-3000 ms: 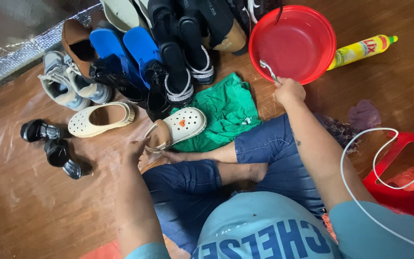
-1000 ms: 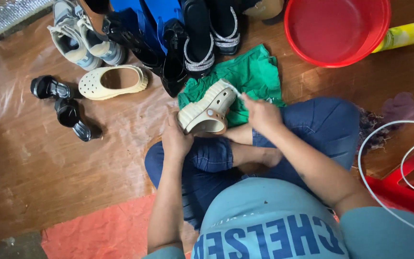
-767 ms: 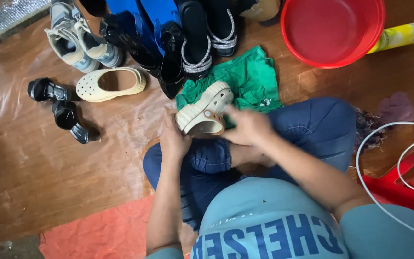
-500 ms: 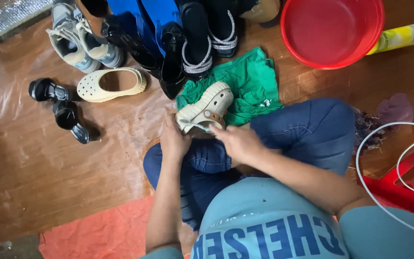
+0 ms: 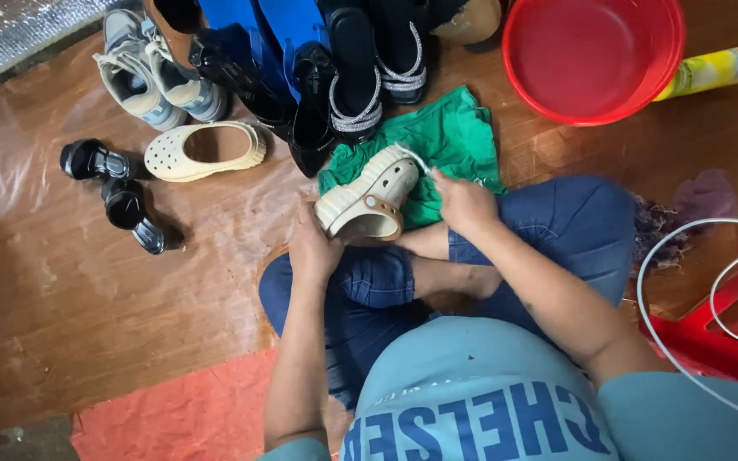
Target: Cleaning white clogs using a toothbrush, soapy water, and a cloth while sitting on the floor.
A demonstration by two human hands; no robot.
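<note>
I sit cross-legged on the floor. My left hand point(image 5: 313, 248) grips the heel end of a cream clog point(image 5: 367, 201), holding it tilted on its side above my knee. My right hand point(image 5: 463, 201) holds a thin white brush point(image 5: 412, 158) whose tip touches the clog's upper edge. Under the clog lies a crumpled green cloth point(image 5: 459, 132).
The matching cream clog point(image 5: 207, 149), small black sandals point(image 5: 117, 192), grey sneakers point(image 5: 151, 77), blue slippers point(image 5: 266, 26) and black strappy sandals point(image 5: 352, 85) lie ahead. A red basin point(image 5: 591, 55) and yellow bottle point(image 5: 719, 68) sit far right. A red stool point(image 5: 719, 333) with white cable point(image 5: 685, 256) stands right.
Three seconds ago my right hand was at the red basin; it came to the clog. In the last half second it slid from near my knee up along the clog.
</note>
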